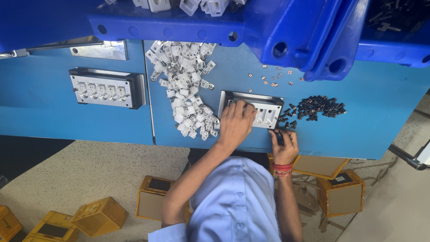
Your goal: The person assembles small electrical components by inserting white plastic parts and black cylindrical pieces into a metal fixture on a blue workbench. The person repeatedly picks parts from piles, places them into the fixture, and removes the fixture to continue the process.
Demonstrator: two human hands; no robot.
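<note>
The left hand [235,123] is resting on the near left part of a metal jig [251,110], fingers curled down onto its top; whether it is pinching anything there cannot be told. The right hand [283,144] is sitting at the near table [380,112] edge, just right of the jig's near corner, fingers closed on a small black part [279,136]. The jig is lying close to the table's near edge, between a heap of white parts [186,89] on its left and a scatter of black parts [318,107] on its right. Bare blue tabletop is lying open beyond the black scatter, toward the right. A few copper bits [273,78] are lying past the jig, under the blue crate [251,27] overhanging the far side. A second jig [105,87] is sitting well apart to the left.
</note>
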